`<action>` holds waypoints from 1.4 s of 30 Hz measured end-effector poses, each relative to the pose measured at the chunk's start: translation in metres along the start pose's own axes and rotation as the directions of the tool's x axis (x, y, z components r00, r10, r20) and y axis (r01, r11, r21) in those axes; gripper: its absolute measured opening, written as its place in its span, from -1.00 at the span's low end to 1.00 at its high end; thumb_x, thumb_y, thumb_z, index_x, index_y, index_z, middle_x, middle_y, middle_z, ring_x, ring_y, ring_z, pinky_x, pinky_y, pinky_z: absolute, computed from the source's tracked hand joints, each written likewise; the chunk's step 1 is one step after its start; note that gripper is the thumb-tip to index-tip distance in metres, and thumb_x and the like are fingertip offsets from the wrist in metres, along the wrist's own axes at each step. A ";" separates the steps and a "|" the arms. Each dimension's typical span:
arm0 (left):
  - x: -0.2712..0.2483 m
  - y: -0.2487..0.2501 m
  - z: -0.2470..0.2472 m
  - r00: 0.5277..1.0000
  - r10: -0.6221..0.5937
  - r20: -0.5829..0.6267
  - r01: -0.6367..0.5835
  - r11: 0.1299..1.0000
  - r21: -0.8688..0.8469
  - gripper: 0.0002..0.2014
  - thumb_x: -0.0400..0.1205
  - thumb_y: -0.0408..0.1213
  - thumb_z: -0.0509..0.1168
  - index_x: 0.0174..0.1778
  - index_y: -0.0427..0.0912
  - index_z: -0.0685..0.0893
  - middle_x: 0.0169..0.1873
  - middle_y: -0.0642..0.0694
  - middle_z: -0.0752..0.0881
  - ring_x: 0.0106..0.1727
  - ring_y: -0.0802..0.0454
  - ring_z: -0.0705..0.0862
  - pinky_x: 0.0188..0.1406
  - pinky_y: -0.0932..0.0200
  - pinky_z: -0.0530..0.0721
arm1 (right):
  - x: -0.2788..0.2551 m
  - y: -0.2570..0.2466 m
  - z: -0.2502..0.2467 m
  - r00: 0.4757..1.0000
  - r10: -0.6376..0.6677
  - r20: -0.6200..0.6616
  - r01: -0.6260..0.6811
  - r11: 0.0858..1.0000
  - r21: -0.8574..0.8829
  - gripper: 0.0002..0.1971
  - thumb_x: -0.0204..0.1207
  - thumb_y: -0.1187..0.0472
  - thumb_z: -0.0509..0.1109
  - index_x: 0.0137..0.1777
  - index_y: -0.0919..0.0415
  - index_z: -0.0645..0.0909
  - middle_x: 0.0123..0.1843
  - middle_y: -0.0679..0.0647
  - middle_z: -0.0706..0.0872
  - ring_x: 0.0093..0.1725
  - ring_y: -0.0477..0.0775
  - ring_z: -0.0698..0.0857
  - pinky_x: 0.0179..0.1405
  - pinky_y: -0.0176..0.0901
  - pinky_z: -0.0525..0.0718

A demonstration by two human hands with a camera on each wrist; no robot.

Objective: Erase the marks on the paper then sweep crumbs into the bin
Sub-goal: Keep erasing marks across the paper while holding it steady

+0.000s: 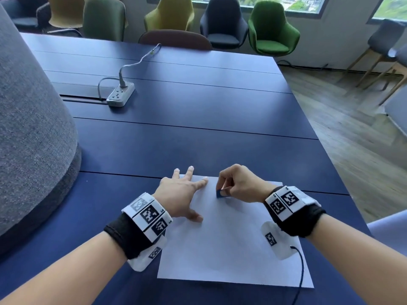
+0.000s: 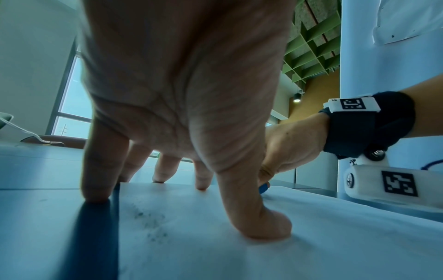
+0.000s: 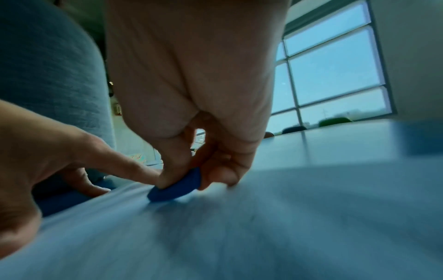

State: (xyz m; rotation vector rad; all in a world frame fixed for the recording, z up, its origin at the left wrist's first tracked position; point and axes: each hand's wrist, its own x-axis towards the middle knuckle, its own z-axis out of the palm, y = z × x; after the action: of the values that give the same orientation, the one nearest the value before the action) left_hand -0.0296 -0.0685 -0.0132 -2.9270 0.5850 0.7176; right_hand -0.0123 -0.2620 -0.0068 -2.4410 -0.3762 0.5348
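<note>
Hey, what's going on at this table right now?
A person is rubbing out marks on a sheet of paper that lies on a dark blue table. The right hand pinches a small blue eraser against the sheet near its far edge. The left hand lies spread, with its thumb and one fingertip on the paper. Faint grey smudges show in the left wrist view. No bin is in view.

A white sheet of paper [image 1: 229, 238] lies flat on the dark blue tabletop [image 1: 176, 139], faint grey smudges [image 2: 153, 223] near its left edge. A small blue eraser [image 1: 219, 193] stands tilted, its lower edge touching the paper's far part.
</note>
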 end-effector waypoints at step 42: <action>-0.001 0.003 -0.002 1.000 -0.013 0.024 0.013 1.000 0.018 0.04 0.43 0.33 0.40 0.69 0.29 -0.12 0.72 -0.12 -0.20 0.70 -0.34 -0.08 0.44 -0.18 0.33 | -0.029 -0.009 0.023 0.998 0.037 0.048 -0.038 0.999 0.020 -0.80 0.39 0.38 0.46 -0.23 0.03 0.77 -0.35 -0.10 0.74 -0.32 -0.18 0.67 -0.28 -0.40 0.51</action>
State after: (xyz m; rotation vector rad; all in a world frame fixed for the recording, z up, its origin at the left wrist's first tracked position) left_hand -0.0302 -0.0712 -0.0106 -2.8988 0.5669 0.7411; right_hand -0.0492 -0.2542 -0.0098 -2.4227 -0.3435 0.6104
